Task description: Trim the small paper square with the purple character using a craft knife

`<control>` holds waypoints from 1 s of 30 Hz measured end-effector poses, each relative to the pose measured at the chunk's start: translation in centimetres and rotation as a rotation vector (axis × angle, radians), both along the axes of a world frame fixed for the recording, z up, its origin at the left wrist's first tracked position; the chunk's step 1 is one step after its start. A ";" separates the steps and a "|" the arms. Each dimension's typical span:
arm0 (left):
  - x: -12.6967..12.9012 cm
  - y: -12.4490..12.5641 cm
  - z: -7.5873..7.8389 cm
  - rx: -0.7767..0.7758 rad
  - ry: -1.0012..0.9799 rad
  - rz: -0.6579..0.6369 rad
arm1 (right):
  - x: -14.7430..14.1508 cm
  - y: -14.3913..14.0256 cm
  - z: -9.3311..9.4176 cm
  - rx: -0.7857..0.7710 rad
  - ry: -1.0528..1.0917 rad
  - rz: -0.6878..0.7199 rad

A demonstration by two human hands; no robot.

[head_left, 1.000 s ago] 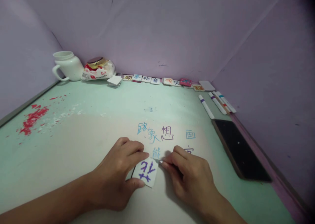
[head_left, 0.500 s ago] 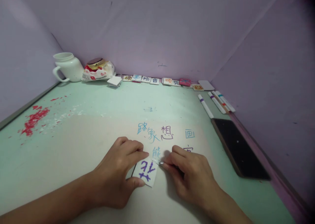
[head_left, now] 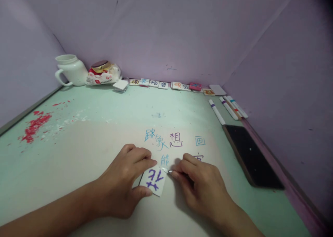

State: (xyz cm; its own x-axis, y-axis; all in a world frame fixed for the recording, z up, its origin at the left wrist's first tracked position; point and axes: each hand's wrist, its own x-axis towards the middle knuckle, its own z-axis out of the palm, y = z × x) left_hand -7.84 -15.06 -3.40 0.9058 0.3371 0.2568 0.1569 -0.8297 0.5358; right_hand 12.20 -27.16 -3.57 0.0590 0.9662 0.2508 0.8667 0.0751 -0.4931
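My left hand (head_left: 127, 183) grips a small white block (head_left: 158, 187) at its left side, forefinger on the far edge and thumb on the near corner. A purple Chinese character is marked on the block's top face, upside down from here. My right hand (head_left: 201, 186) is closed in a pinch around a slim tool, most of it hidden by the fingers. Its thin metal blade (head_left: 164, 169) points left and meets the block's far right corner. The tool looks like a craft knife.
Chinese characters (head_left: 176, 140) are written on the table beyond my hands. A phone (head_left: 252, 157) and several white markers (head_left: 216, 111) lie at the right. Marked blocks (head_left: 163, 85), a snack packet (head_left: 102, 78) and a white mug (head_left: 73, 70) line the back wall. Red shavings (head_left: 36, 126) lie left.
The whole view has shifted very slightly. Both hands, the block and the blade keep almost the same positions.
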 end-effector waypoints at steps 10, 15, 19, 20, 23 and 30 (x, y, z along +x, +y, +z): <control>0.0 0.3 -0.6 0.007 -0.119 0.127 | 1.4 -0.2 0.0 0.186 0.223 -0.048; 0.2 -0.4 0.0 0.000 0.023 0.089 | 0.8 -0.7 0.8 0.192 0.423 -0.092; 0.1 0.5 0.6 -0.034 0.082 0.028 | 0.9 -1.0 1.7 0.125 0.624 -0.090; 0.1 0.7 0.6 -0.033 0.089 0.020 | 1.0 -1.0 2.0 0.073 0.698 -0.098; 0.1 1.1 0.7 -0.022 0.063 0.006 | 1.5 -0.8 2.8 0.004 0.893 -0.012; 0.1 1.1 1.2 -0.018 0.058 -0.030 | 0.4 -0.6 2.8 0.159 0.693 -0.029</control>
State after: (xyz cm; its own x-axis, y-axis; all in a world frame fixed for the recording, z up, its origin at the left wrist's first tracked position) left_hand -7.75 -13.92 -2.23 0.9286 0.3140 0.1977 0.1637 -0.8248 0.5412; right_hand 12.59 -27.80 -0.75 0.2813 0.9166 0.2841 0.3602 0.1735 -0.9166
